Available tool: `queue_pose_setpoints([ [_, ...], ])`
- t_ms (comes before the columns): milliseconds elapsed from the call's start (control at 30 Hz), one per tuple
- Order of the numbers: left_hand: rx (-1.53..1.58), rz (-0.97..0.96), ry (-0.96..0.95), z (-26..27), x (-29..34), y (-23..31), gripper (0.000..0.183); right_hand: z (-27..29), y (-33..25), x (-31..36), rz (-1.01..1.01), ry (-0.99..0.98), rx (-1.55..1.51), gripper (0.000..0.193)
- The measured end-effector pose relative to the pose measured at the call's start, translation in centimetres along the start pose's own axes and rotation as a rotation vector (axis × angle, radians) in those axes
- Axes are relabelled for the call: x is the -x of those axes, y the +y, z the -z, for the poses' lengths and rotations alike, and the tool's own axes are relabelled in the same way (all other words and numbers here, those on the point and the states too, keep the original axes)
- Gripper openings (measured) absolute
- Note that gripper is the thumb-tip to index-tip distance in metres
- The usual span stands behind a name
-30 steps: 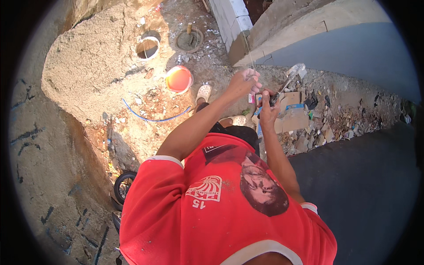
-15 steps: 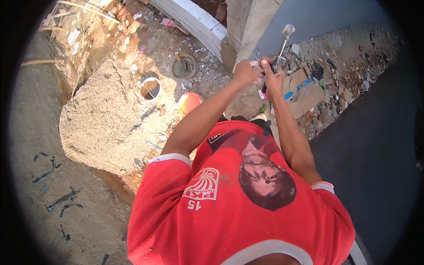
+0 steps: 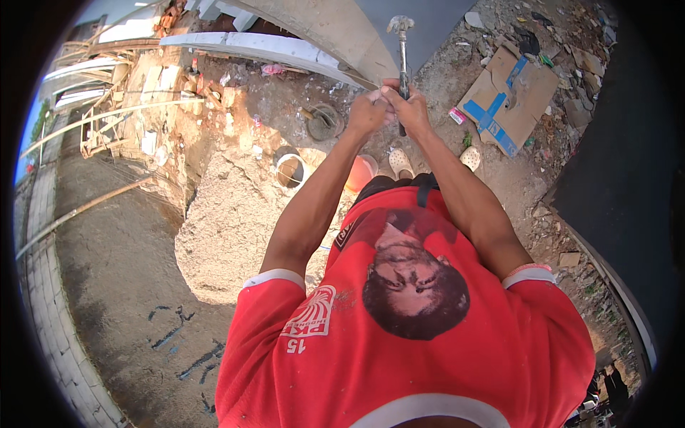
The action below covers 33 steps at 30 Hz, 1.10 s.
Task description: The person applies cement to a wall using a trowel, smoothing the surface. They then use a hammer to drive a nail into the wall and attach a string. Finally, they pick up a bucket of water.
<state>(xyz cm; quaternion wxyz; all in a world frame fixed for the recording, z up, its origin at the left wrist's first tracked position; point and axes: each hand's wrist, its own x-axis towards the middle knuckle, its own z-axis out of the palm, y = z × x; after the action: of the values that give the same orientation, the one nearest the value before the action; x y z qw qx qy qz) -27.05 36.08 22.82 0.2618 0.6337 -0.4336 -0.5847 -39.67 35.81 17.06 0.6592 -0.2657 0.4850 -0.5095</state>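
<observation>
Both my hands meet in front of me, close to the foot of a grey concrete column [image 3: 342, 32]. My right hand [image 3: 411, 110] is wrapped round the handle of a hammer [image 3: 402, 53], whose metal head points up and away from me. My left hand [image 3: 369, 113] has its fingers pinched together against the right hand's fingertips. What lies between them is too small to make out. A thin line runs to the hands from the wall side in the earlier frame; it barely shows now.
A white block wall [image 3: 264, 47] runs off to the left. Left of my feet stand a pale bucket [image 3: 305, 173], an orange rounded thing [image 3: 362, 172] and a round tub [image 3: 335, 131]. Blue-taped cardboard [image 3: 534, 91] lies on the rubble to the right, near a dark surface [image 3: 614, 235].
The view has swung, so the surroundings sit further right and more ground at the left shows. My hands stay together; the hammer, tilted before, now points nearly straight ahead.
</observation>
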Motion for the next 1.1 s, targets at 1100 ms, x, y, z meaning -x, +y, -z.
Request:
queue_pose_setpoints([
  [1100,0.077,0.116,0.016,0.2,-0.7,-1.7,0.019,0.2,4.7,4.6,0.158,0.071,0.004,0.026],
])
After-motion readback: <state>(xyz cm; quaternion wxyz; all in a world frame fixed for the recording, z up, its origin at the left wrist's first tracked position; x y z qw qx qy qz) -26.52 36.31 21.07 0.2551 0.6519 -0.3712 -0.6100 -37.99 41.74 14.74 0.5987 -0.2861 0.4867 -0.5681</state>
